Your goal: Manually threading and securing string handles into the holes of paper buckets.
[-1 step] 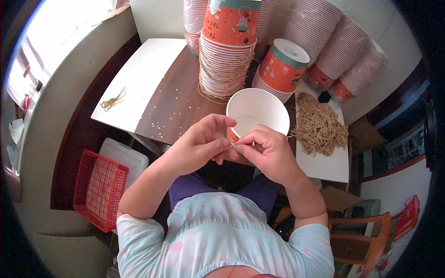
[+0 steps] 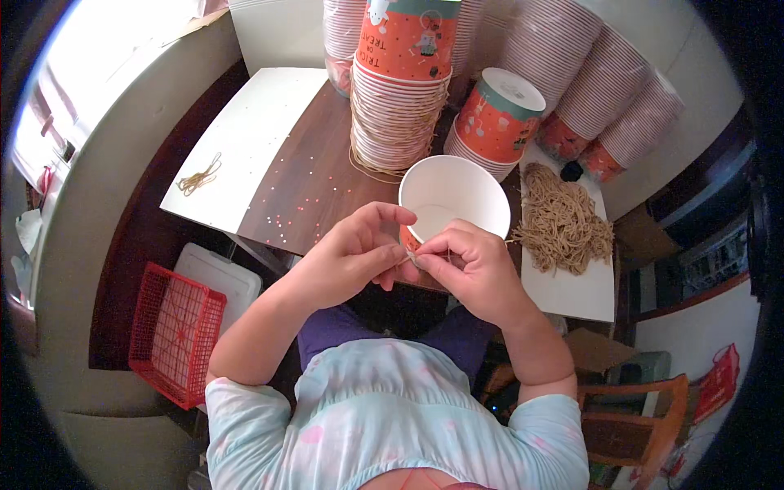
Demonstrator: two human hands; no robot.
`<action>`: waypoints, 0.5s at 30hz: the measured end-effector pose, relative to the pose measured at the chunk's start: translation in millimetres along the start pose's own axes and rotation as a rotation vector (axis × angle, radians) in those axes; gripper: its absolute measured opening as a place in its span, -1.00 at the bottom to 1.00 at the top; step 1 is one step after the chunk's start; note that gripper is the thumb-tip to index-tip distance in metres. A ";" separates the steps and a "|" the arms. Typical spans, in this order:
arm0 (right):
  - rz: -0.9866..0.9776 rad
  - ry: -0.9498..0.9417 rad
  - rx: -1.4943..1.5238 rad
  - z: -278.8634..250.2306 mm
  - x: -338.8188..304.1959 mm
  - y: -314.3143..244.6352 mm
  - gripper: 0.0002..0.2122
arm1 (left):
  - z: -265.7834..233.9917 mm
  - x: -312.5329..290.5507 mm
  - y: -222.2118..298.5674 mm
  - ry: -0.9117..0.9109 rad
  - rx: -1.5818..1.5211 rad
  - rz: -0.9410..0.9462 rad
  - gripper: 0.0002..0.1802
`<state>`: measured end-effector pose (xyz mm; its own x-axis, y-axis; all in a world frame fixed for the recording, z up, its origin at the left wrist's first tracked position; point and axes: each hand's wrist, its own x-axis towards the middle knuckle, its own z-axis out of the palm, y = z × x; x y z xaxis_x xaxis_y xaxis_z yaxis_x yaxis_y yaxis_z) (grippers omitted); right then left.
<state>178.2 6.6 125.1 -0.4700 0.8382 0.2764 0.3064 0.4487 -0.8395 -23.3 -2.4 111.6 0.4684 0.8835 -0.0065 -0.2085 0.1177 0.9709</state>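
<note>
A white-lined paper bucket [image 2: 469,189] with an orange outside stands at the table's front edge, its mouth tipped up towards me. Just in front of its near side, both my hands come together on a thin pale cord end [image 2: 413,258]. My right hand [image 2: 469,265] pinches it between thumb and forefinger. The thumb of my left hand [image 2: 347,255] presses the same spot, while its forefinger is raised and curved beside the bucket's rim. My fingers hide most of the cord and the bucket's lower front.
Behind stand a tall bucket stack [image 2: 400,122] wound with cords and a shorter upturned stack [image 2: 498,122]. A tan cord heap [image 2: 563,220] lies at right, a small cord bundle [image 2: 200,175] at left. Small dots [image 2: 298,214] dot the table. A red basket [image 2: 175,335] sits below left.
</note>
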 end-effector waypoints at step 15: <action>-0.075 0.048 -0.109 3.3 -2.9 4.7 -0.94 | -0.2 -4.5 -14.4 -0.021 0.120 -0.187 -0.65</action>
<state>178.2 5.3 118.8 -0.4559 0.8138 0.3605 0.3611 0.5393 -0.7608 -22.5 -7.9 97.6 0.5074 0.8415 -0.1854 -0.0132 0.2227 0.9748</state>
